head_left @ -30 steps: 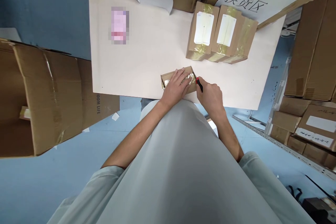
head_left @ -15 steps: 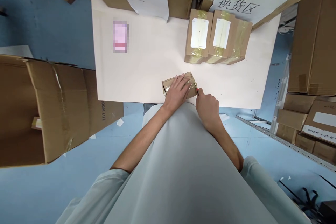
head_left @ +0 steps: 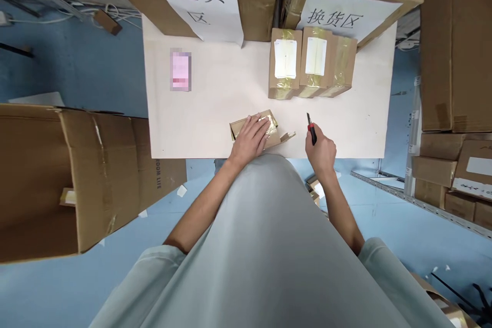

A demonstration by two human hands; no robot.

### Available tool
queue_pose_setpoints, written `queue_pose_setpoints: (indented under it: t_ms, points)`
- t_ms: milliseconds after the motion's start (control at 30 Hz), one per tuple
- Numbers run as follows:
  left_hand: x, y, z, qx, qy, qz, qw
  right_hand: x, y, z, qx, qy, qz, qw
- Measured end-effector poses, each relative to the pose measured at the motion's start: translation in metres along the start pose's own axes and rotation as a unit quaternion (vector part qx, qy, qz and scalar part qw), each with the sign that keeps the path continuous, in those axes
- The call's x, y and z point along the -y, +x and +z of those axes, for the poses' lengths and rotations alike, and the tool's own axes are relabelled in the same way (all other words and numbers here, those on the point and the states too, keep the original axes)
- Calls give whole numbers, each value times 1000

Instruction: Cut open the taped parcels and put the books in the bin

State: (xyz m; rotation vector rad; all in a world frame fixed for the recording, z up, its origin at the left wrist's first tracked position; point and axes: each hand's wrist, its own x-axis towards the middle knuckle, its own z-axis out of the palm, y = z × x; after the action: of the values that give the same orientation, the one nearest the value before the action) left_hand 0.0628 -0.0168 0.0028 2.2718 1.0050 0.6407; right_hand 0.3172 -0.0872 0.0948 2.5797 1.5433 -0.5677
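A small taped cardboard box (head_left: pixel 271 124) lies near the front edge of the pale table (head_left: pixel 223 87). My left hand (head_left: pixel 249 139) rests flat on top of it, fingers stretched out and pressing down. One end flap (head_left: pixel 288 137) of the box sticks out loose to the right. My right hand (head_left: pixel 322 152) is closed round a small red and black cutter (head_left: pixel 311 129), blade pointing away from me. It is held a short way to the right of the box, apart from it.
Three taped boxes (head_left: pixel 310 63) with white labels stand at the table's back. Behind them are large cartons with paper signs (head_left: pixel 331 18). A big open carton (head_left: pixel 69 174) lies on the blue floor to my left. Stacked boxes (head_left: pixel 453 164) fill the right side.
My right hand has pulled the cutter away from the box's right end, to the right. The end flap now hangs loose. My left hand stays on the box.
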Motion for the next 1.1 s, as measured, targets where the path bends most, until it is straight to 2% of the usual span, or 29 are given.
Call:
queue_pose_setpoints:
  t_ms: [67,133,233,333,400,433,500,600,667,700,800,900,1000,1100]
  points:
    - [7,-12,-10,-4,12,12,1000,-10,28,31,9,13,20,1000]
    - [15,-25,-23,-6,24,16,1000,-18,52,62,50,17,37,998]
    - [23,-46,-44,-6,34,-4,999,-26,74,96,95,30,55,994]
    - [28,-68,-63,-18,42,-49,998,-25,78,113,65,70,43,995]
    - [32,-83,-73,-39,52,-79,995,-17,75,118,52,147,24,987]
    - [35,-91,-78,-53,59,-96,992,-11,73,120,66,191,14,979]
    - [40,-107,-85,-83,71,-139,984,6,66,123,141,293,-2,946]
    - [46,-127,-94,-119,59,-235,963,37,53,128,266,459,-24,847]
    - [48,-136,-98,-127,21,-297,946,55,46,127,308,537,-36,785]
    - [48,-137,-99,-127,1,-321,938,61,44,126,312,551,-42,773]
    - [49,-131,-97,-130,-43,-358,924,65,43,117,300,564,-55,767]
    - [54,-110,-87,-125,-89,-354,923,53,51,105,280,569,-67,770]
    - [62,-86,-72,-111,-162,-356,914,32,57,96,250,551,-64,793]
    - [66,-69,-63,-84,-270,-398,873,14,57,92,233,522,-39,819]
